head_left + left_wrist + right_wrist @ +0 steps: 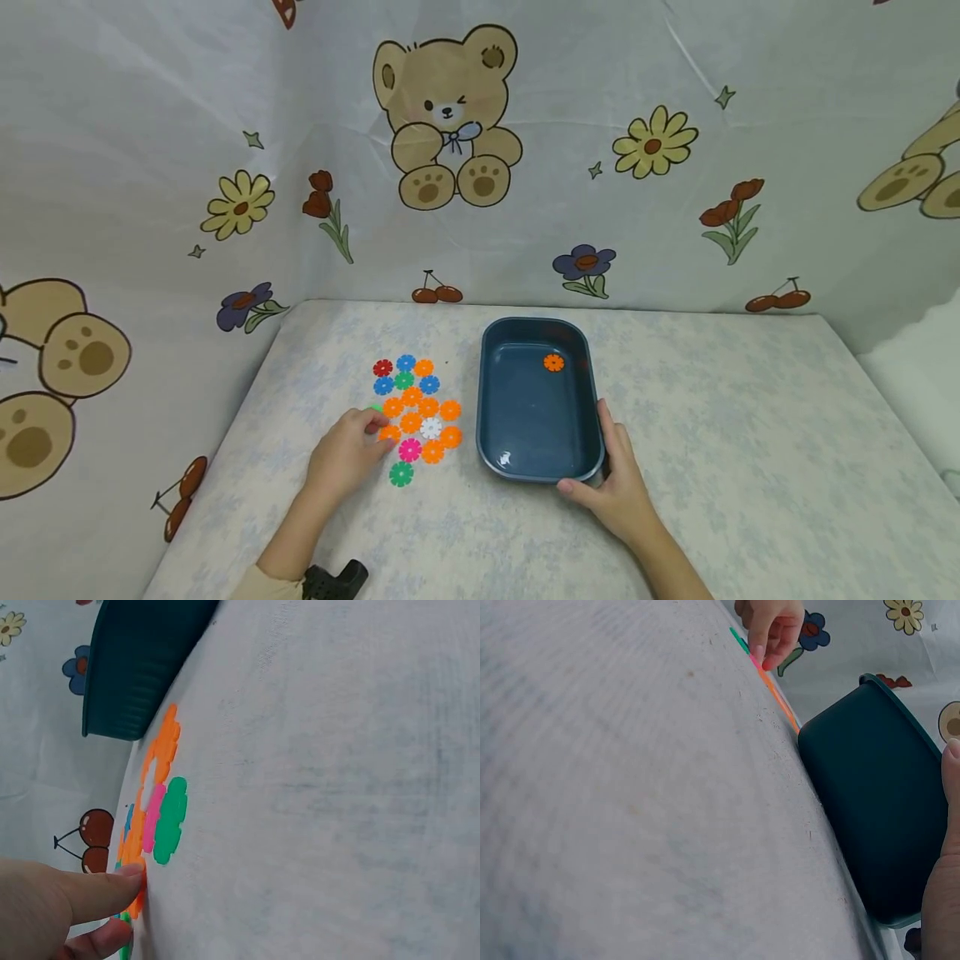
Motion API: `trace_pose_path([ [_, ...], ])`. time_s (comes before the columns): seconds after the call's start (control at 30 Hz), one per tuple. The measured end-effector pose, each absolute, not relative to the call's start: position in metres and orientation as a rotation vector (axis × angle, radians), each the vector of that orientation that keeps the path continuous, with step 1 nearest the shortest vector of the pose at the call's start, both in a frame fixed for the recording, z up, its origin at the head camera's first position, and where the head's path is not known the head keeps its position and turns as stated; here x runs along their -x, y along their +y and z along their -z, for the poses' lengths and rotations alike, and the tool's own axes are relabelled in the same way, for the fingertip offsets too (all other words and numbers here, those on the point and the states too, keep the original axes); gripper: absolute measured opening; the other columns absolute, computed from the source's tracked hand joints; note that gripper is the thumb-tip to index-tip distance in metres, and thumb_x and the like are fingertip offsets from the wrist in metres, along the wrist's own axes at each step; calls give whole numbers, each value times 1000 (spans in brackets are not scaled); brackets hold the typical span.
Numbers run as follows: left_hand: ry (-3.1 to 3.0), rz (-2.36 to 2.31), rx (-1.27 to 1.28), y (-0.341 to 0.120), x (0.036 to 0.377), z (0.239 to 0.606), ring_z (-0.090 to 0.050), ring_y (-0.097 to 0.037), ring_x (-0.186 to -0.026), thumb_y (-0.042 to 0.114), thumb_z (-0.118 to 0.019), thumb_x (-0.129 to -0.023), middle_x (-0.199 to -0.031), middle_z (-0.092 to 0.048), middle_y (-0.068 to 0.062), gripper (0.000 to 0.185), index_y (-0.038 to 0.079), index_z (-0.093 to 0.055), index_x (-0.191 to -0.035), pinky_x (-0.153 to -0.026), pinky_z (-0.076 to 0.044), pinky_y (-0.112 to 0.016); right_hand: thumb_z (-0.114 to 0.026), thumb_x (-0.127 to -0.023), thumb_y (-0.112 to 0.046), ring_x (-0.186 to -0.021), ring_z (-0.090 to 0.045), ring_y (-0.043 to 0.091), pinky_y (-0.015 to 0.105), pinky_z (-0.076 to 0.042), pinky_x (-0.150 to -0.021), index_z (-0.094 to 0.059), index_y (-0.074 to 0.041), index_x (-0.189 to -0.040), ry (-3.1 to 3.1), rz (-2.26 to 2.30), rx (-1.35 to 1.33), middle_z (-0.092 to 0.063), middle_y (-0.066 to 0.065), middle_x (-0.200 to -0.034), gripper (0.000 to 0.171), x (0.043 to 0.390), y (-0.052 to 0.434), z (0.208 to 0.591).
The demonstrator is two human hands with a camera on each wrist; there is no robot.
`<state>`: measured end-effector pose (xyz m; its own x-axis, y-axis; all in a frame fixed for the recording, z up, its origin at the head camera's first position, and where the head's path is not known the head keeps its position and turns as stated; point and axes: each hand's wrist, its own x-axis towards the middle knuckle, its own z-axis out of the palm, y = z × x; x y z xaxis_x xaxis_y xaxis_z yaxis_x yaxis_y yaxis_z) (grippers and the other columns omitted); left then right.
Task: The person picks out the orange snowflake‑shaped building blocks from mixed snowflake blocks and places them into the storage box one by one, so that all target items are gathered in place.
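Observation:
On the table to the left lies a cluster of flat, notched plastic discs, mostly orange, with blue, green, red, white and pink ones. My left hand is at the cluster's left side, thumb and forefinger closed about an orange notched disc. In the left wrist view its thumb lies against the orange piece. A dark blue-green rectangular box stands right of the cluster, with one orange disc inside. My right hand grips the box's near right corner, thumb at the rim and fingers along the outer side.
A green disc and a pink disc lie at the cluster's near edge. Behind the table hangs a printed cloth with bears and flowers. A black strap device sits on the left wrist.

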<state>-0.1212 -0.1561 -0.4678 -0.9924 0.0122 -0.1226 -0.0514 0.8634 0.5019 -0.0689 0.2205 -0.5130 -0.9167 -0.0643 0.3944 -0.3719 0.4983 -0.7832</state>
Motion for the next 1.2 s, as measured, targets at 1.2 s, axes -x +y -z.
trace_pose_path([
  [1.2, 2478, -1454, -248, -60, 146, 400, -55, -28, -60, 23, -64, -98, -98, -60, -6, 13, 29, -64, -109, -53, -45, -30, -94, -60, -15, -107, -40, 7, 4, -32, -94, -16, -7, -159, -2413, -1411, -377, -47, 16, -125, 126, 68, 221, 514],
])
